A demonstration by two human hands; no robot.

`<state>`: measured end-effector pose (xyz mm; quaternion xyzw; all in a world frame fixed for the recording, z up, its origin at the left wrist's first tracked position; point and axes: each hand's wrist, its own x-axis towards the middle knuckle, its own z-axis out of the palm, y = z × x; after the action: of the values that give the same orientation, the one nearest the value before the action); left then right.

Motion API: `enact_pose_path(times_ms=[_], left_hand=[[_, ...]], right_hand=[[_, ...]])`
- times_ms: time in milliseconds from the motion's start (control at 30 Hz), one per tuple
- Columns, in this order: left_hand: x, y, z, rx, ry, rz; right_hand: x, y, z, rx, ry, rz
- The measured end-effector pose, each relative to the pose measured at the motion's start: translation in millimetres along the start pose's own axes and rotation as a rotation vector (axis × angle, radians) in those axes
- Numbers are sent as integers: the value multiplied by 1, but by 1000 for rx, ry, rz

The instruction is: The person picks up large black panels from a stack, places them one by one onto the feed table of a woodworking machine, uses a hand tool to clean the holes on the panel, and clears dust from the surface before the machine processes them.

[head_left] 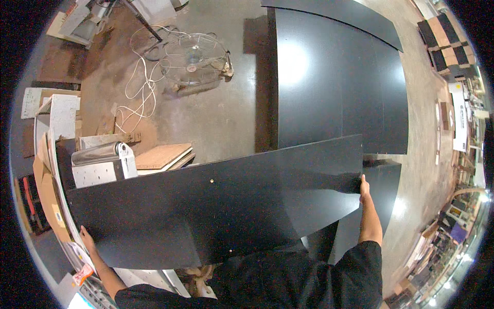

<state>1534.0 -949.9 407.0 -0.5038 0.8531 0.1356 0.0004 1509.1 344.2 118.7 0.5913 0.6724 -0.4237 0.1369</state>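
Right at the wearer's front, nr the black sleeves (360, 268), a long black board (170, 221) is held crosswise, its R end higher in view. L hand (87, 240) is part-closed on the board's L end; R hand (365, 189) has the R end, thumb up along the edge, other fingers hidden, so can't tell how tightly they're curled. Board has 2 small pale round spots, 1 nr the top edge, 1 nr the bottom.

Just past the R hand, partly behind the board: a dark panel (383, 198), lower down. Beyond the L half: a metal roller (103, 153) on a white unit, w/ a small stack of wood-faced pcs (163, 156) beside it. Further off: a large black sheet (329, 103), another at its far end; to its L, a wire-cage fan (195, 56) on the concrete floor (221, 123), w/ white cord (148, 85) loosely tangled nearby.
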Motion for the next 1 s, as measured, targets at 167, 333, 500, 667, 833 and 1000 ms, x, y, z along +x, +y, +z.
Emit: enact_pose_path(times_ms=[167, 333, 500, 667, 833, 1000], left_hand=[[13, 15, -17, -36, 68, 37], [-16, 19, -25, -155, -18, -124], [-51, 72, -25, -281, -189, -157], [-79, 140, -1, -416, -360, -136], [-107, 234, 0, -563, -369, -28], [-151, 338, -47, -579, -219, 253]], right_hand=[[-25, 7, 13, 38, -128, -22], [-38, -20, 36, 108, -30, 135], [-27, -21, 20, 732, 42, 104], [-4, -20, -36, 800, 225, 76], [7, -3, -77, 962, 376, 23], [16, 0, -98, 1048, 489, 34]])
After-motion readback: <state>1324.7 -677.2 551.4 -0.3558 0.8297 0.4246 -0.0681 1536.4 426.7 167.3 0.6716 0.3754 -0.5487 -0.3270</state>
